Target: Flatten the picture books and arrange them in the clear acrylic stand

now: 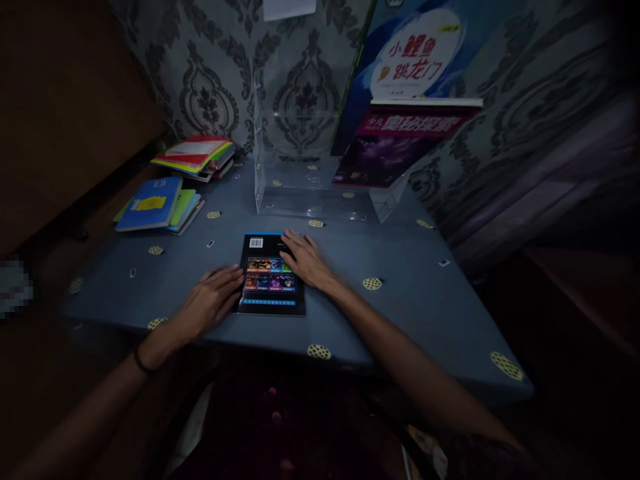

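Note:
A thin dark book [273, 300] lies flat near the front of the table, its back cover up, showing a barcode and rows of small coloured pictures. My left hand [213, 298] rests beside its left edge, fingertips touching the edge and fingers stretched out. Across the upper right part of the cover lies my right hand [306, 260], its fingers spread and flat. Neither hand grips the book. Behind it stands a clear acrylic rack [310, 203], with a purple magazine [385, 150] and a larger blue picture book [415, 60] leaning in its right side.
At the table's left are a pile of books topped by a blue one [153, 203] and, behind it, a stack with a red and yellow cover [193, 153]. The grey-blue tablecloth [415, 320] has yellow prints. A patterned wall [210, 87] rises behind the table.

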`<action>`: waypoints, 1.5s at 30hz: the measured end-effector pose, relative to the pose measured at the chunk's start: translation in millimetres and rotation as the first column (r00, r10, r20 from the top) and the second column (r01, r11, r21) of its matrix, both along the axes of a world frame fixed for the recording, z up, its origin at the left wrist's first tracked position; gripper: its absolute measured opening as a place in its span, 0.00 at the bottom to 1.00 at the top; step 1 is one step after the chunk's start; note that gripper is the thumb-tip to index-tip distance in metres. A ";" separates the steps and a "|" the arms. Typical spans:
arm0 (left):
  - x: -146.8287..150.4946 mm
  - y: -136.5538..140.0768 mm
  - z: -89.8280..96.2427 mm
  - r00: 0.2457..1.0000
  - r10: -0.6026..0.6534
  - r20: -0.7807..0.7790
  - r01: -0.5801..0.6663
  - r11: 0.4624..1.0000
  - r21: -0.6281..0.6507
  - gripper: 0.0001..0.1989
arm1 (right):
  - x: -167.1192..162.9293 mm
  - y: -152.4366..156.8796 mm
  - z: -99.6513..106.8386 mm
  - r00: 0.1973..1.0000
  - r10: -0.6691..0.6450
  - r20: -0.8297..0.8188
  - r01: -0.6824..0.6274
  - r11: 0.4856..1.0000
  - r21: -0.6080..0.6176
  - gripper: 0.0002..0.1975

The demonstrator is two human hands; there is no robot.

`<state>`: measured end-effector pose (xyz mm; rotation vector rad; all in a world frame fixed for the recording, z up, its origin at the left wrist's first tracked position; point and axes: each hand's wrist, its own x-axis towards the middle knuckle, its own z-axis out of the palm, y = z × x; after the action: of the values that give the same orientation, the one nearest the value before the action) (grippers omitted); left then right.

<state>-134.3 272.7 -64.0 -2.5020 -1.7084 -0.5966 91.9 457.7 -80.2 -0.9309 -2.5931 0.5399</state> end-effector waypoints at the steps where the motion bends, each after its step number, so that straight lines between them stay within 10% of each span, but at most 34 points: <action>1: 2.8 -9.1 4.1 1.000 -0.023 -0.012 0.023 1.000 -0.003 0.18 | -0.3 -0.1 -0.2 1.000 0.000 -0.005 0.000 1.000 0.002 0.26; 8: 17.3 -19.0 18.4 0.997 -0.078 -0.027 0.077 0.996 -0.039 0.17 | -1.1 4.5 -5.8 0.999 0.015 -0.044 -0.016 1.000 -0.018 0.26; 20: 75.1 105.8 13.3 0.989 -0.080 -0.124 0.066 0.991 -0.113 0.20 | 15.9 28.5 0.2 0.920 0.066 -0.386 -0.197 0.929 -0.312 0.30; 31: 90.5 13.0 19.0 0.967 -0.255 -0.018 0.251 0.961 -0.118 0.19 | 15.4 25.4 -1.3 0.950 0.097 -0.297 -0.166 0.962 -0.218 0.27; 45: 96.4 0.4 7.3 0.983 -0.180 0.020 0.181 0.983 -0.037 0.17 | 60.5 -78.2 0.5 0.944 0.166 -0.285 -0.166 0.986 0.024 0.18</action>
<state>-37.9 273.1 -56.6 -2.7066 -1.5228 -0.6033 152.4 379.5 -79.7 -0.5856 -2.4170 0.6662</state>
